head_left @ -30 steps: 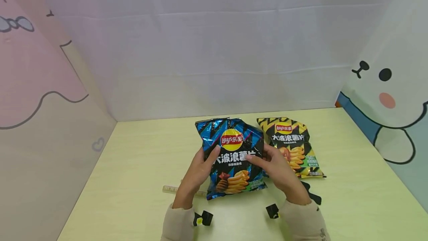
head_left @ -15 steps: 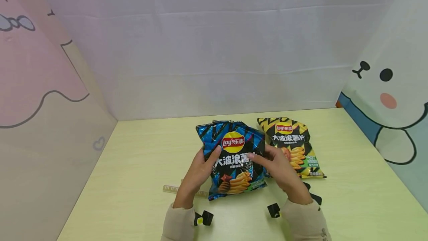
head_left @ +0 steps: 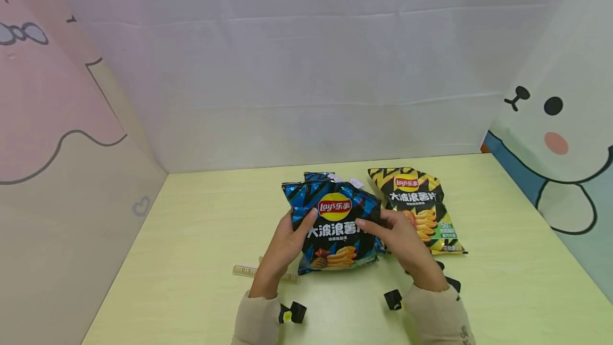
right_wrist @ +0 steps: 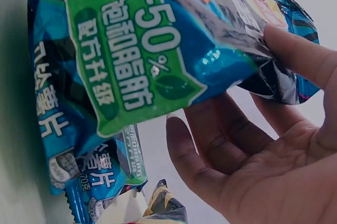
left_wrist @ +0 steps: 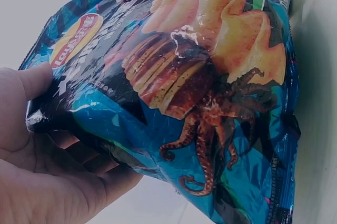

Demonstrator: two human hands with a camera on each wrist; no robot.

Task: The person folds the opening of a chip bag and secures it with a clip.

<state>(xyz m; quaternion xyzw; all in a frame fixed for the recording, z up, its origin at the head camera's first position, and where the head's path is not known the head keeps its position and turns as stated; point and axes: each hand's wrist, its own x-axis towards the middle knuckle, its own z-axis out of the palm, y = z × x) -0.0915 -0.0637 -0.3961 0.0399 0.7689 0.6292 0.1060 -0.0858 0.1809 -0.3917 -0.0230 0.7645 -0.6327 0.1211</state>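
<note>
A blue and black bag of potato chips (head_left: pixel 335 238) is held between my two hands, its printed front facing up. My left hand (head_left: pixel 283 244) grips its left edge, thumb on the front and fingers behind, as the left wrist view also shows of the chip bag (left_wrist: pixel 174 87). On the opposite side my right hand (head_left: pixel 401 241) holds the right edge, thumb on the front and fingers (right_wrist: pixel 231 145) underneath. Mostly hidden behind it lies a second blue chip bag (head_left: pixel 317 176), whose lower corner shows in the right wrist view.
To the right a yellow and black chip bag (head_left: pixel 421 212) lies on the pale table (head_left: pixel 191 228). A clear ruler (head_left: pixel 244 270) lies partly under my left forearm. Small black pieces (head_left: pixel 452 284) show by my right wrist. A white curtain (head_left: pixel 306 95) closes off the back.
The held bag's top edge has tilted down toward me and its lower edge has risen slightly, uncovering the top of the second blue bag behind it. Both hands have kept their hold.
</note>
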